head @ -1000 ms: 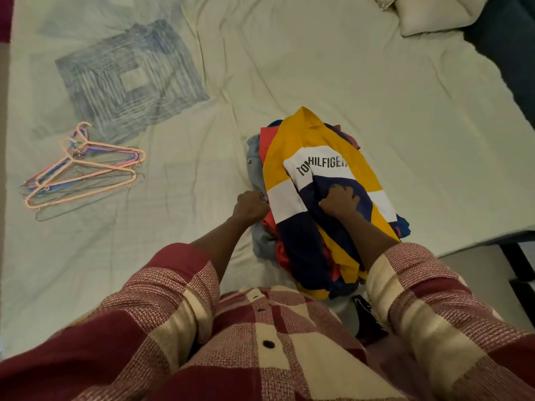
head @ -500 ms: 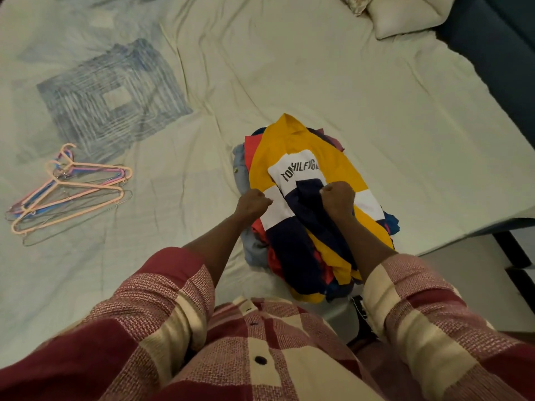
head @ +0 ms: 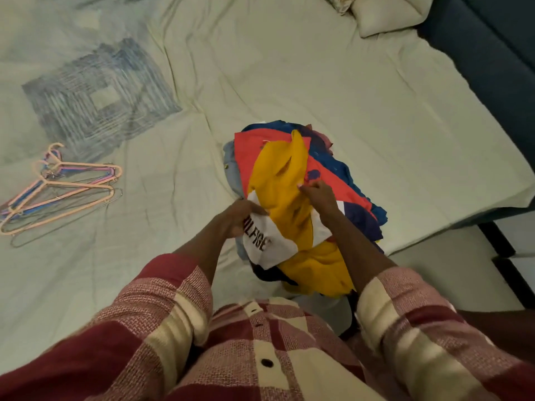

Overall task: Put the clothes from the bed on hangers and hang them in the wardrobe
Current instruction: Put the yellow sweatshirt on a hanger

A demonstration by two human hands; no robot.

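**Both hands on the top shirt**

The left hand [head: 236, 217] grips the white panel of the yellow shirt [head: 278, 180], and the right hand [head: 318, 195] pinches its yellow cloth; each grip is clenched on fabric. The shirt tops the clothes pile [head: 341, 172] at the bed's [head: 347, 91] near edge. The hangers [head: 62, 189] lie well apart, far left.

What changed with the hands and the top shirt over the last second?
Both hands, left and right, have gripped the yellow shirt and lifted it off the pile toward the person, uncovering a red garment. The hangers stayed put on the bed.
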